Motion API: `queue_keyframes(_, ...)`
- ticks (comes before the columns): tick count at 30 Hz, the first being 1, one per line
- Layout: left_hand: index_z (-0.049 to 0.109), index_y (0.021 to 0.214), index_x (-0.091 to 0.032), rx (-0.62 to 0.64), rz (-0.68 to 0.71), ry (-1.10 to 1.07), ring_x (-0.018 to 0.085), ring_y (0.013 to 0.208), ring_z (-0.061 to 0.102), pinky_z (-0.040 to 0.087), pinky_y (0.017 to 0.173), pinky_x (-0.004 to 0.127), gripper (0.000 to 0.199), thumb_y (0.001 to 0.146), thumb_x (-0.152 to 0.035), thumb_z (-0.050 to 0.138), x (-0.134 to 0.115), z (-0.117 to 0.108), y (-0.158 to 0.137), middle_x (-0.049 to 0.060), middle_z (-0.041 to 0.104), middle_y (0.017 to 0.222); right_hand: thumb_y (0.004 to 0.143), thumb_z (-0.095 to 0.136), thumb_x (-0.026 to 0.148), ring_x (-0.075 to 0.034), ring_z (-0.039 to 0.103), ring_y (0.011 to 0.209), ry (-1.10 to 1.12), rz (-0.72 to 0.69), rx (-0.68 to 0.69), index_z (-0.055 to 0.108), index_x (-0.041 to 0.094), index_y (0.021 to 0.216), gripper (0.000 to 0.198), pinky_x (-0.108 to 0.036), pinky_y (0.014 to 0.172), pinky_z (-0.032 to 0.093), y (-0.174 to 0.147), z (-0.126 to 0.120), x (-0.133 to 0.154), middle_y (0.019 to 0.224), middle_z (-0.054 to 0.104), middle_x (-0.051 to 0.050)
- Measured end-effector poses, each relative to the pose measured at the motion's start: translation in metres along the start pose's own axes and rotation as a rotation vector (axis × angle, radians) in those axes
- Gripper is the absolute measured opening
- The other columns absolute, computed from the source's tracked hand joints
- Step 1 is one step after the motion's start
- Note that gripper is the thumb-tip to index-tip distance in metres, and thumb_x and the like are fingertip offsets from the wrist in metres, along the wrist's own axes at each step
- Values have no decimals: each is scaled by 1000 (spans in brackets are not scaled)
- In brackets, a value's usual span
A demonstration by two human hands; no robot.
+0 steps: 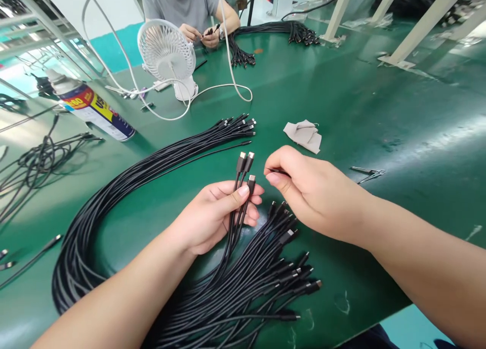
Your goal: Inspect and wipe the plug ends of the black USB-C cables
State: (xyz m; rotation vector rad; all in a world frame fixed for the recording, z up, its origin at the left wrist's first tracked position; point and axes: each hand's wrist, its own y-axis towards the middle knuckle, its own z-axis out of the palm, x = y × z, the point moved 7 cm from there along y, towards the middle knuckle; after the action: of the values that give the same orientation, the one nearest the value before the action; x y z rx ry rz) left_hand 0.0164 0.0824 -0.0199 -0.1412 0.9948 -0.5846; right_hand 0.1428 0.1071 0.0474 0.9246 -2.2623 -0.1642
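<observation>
Three black USB cables (242, 162) stand with their plugs up, pinched under the thumb of my left hand (218, 207). To its right, my right hand (319, 192) is closed in a pinch around a small dark thing, mostly hidden by the fingers. Below both hands fans out a thick bundle of black cables (212, 298), plugs pointing right. The bundle curves round to the left, and its far ends (235, 126) lie beyond my left hand. A crumpled grey cloth (304, 135) lies past my right hand.
Tweezers (366, 174) lie on the green table (379, 106) at the right. Farther back are a white fan (167, 50) with a looping cord and a tilted spray can (94, 108). Tangled cables (41, 161) lie left. Across the table, a person's hands (201, 35) handle cables.
</observation>
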Motion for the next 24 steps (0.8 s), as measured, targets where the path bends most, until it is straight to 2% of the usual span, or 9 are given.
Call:
queue_keyframes(4, 76, 84, -11, 12, -4, 7, 8, 56, 62, 52, 56, 20, 18, 75, -26, 80, 0, 0, -1, 2, 69, 73, 94, 44, 13, -14, 60, 69, -86, -90, -39, 55, 17, 94, 12, -24, 60, 44, -3, 0, 12, 84, 65, -4)
queue_keyframes(8, 77, 86, -12, 9, 6, 19, 8, 57, 62, 51, 56, 19, 18, 76, -26, 80, -1, -1, -1, 2, 68, 72, 90, 55, 20, -17, 60, 70, -144, 7, -118, 58, 16, 104, 15, -29, 64, 46, -1, -7, -3, 87, 65, -6)
queue_keyframes(11, 77, 85, -11, -11, 2, 19, 7, 57, 62, 51, 56, 17, 20, 75, -28, 81, -3, -2, -1, 2, 68, 71, 87, 60, 26, -18, 58, 74, -155, 85, -114, 60, 17, 96, 13, -32, 69, 48, 3, -4, -26, 94, 64, -8)
queue_keyframes(15, 77, 85, -11, -40, -7, 50, 7, 57, 61, 51, 56, 17, 24, 72, -30, 83, -3, -4, 0, 2, 68, 70, 83, 64, 25, -16, 58, 76, 43, 169, -62, 65, 17, 94, 14, -34, 73, 51, 12, 11, -57, 102, 62, -8)
queue_keyframes(19, 77, 83, -12, -44, -6, 73, 7, 56, 60, 50, 56, 17, 26, 70, -33, 85, -3, -4, 0, 2, 67, 68, 80, 62, 18, -16, 62, 80, 346, 284, -105, 66, 16, 86, 7, -33, 75, 53, 20, 21, -78, 96, 64, -7)
queue_keyframes(22, 77, 83, -12, -49, -1, 73, 8, 56, 60, 50, 56, 18, 26, 70, -33, 85, -4, -4, 0, 3, 67, 68, 85, 62, 23, -12, 59, 66, 472, 357, -124, 67, 14, 86, 10, -26, 60, 51, 22, 21, -84, 82, 63, -4)
queue_keyframes(24, 77, 83, -12, -55, 1, 69, 8, 56, 60, 50, 56, 18, 25, 70, -32, 85, -4, -5, 0, 3, 67, 68, 89, 60, 30, -7, 52, 52, 543, 405, -108, 66, 13, 93, 18, -21, 47, 43, 22, 21, -85, 76, 61, -1)
